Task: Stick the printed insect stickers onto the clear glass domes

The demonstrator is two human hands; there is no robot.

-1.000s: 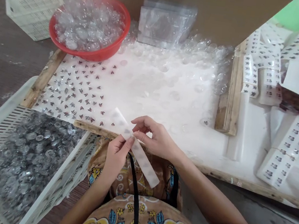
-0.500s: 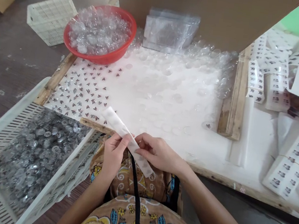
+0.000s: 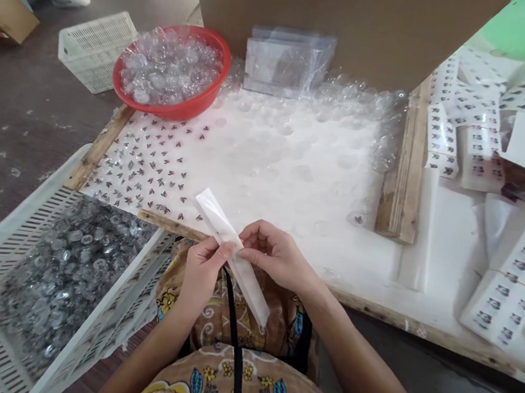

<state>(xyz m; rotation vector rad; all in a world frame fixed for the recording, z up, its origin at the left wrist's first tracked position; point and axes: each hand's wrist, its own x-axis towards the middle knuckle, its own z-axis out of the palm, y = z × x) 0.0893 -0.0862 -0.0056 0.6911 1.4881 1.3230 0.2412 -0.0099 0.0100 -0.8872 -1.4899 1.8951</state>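
A narrow white paper strip slants across my lap, its upper end over the table's front edge. My left hand is closed on the strip near its middle, thumb on top. Thumb and fingers of my right hand pinch the strip's edge right beside the left thumb; whether a small sticker lies between those fingertips is hidden. Beyond the hands, many small clear plastic pieces with dark printed marks lie on the left of the white tabletop. Unmarked clear pieces are spread farther back.
A red basin heaped with clear pieces stands at the back left. Below it, a white crate holds many more. A wooden bar crosses the table on the right; bundled sticker strips lie past it. A large cardboard box stands behind.
The strip has shifted slightly to the right and turned a little steeper in my hands. Both hands keep their hold close together. The camera view has tilted up a bit.
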